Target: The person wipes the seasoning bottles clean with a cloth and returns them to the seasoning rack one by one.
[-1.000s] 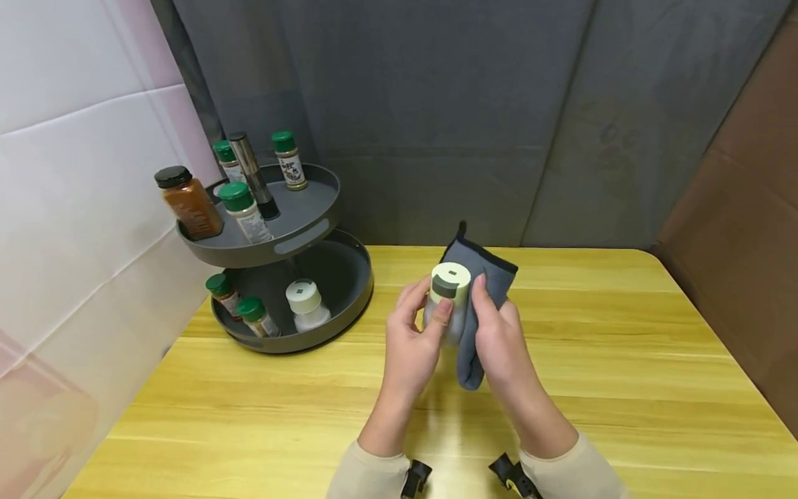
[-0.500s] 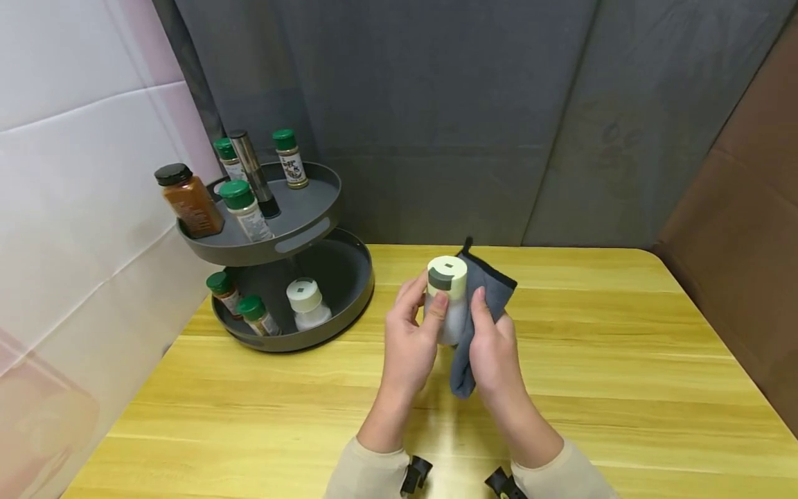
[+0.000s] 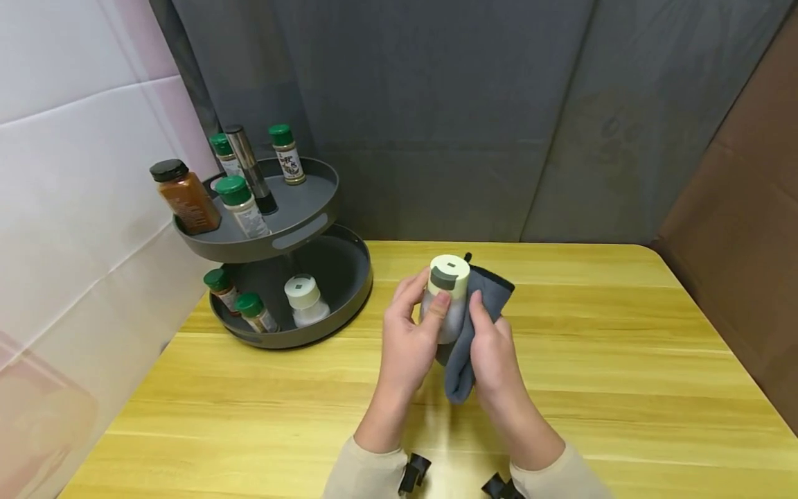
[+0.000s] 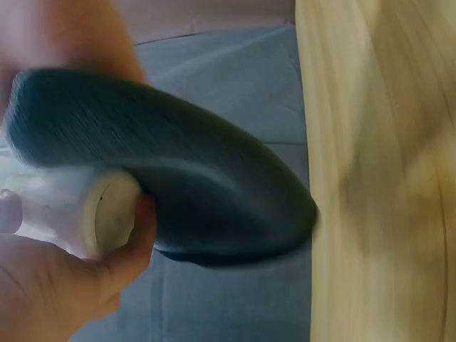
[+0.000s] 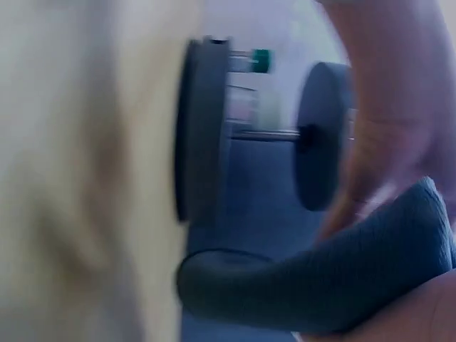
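A spice jar (image 3: 446,298) with a pale cream lid and clear body is held upright above the table, centre of the head view. My left hand (image 3: 410,333) grips it from the left, thumb at the front just under the lid. My right hand (image 3: 495,353) pinches a folded grey cloth (image 3: 461,360) with black edging and a small loop, thumb on the near side. The cloth lies against the jar's right side. In the left wrist view the cloth (image 4: 214,185) hangs beyond the jar's round base (image 4: 114,210). The right wrist view shows the cloth (image 5: 320,292) bunched in the right hand.
At the left stands a two-tier grey turntable rack (image 3: 299,337). Its upper tier carries green-capped jars (image 3: 244,208), an orange-brown bottle (image 3: 187,201) and a metal grinder (image 3: 252,170). A matching cream-lidded jar (image 3: 305,301) sits on the lower tier. A grey curtain (image 3: 436,125) hangs behind the table.
The right hand and cloth have moved slightly left and down along the jar, with the cloth's upper end lower and its folded end shifted left. The left hand keeps its grip on the jar.
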Tool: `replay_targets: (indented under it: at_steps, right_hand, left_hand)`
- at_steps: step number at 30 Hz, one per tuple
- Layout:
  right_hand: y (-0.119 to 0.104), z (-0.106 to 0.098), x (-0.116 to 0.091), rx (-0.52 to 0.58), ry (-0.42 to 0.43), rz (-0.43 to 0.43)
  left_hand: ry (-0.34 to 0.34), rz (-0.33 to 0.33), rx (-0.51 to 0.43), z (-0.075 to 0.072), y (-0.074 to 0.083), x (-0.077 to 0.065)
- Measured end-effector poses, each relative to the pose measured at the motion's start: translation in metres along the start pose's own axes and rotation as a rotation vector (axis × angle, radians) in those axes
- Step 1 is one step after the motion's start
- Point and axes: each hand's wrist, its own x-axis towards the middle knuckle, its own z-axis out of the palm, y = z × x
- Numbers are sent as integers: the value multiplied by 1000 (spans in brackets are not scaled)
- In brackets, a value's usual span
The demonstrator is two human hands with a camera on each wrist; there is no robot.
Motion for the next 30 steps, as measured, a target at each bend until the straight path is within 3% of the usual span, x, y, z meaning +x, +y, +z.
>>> replay_targets:
  at_steps: [2,5,9,11,15,18,22,26,28,30]
  right_hand:
    - [-10,-1,0,39,-3,-32]
    - [-19,0,-1,28,3,-158]
    - [-10,4,-3,-7,-7,-230]
    - [-1,5,-2,-23,-5,-181]
    - [10,3,2,3,-10,29]
    - [4,1,5,10,-12,72]
    - [-8,2,1,-21,26,-119]
    - [-4,7,-3,-17,30,-288]
    - [4,9,-4,-43,36,-280]
    - [10,8,-4,-70,43,-206]
  left_hand:
    - [-13,-4,12,1,-1,0]
    - [-30,-17,11,3,-3,-2]
    - [-15,-44,-9,1,-3,-4]
    - [-1,-41,-14,0,-1,-4]
    - [6,-23,-8,-3,1,-2]
    - [-3,-19,2,-2,0,-2]
    - [-8,-26,-2,2,-3,-4]
    - [4,-8,-14,5,-2,-3]
    - [20,2,-17,5,-1,-2]
    - [36,12,-15,5,-1,-1]
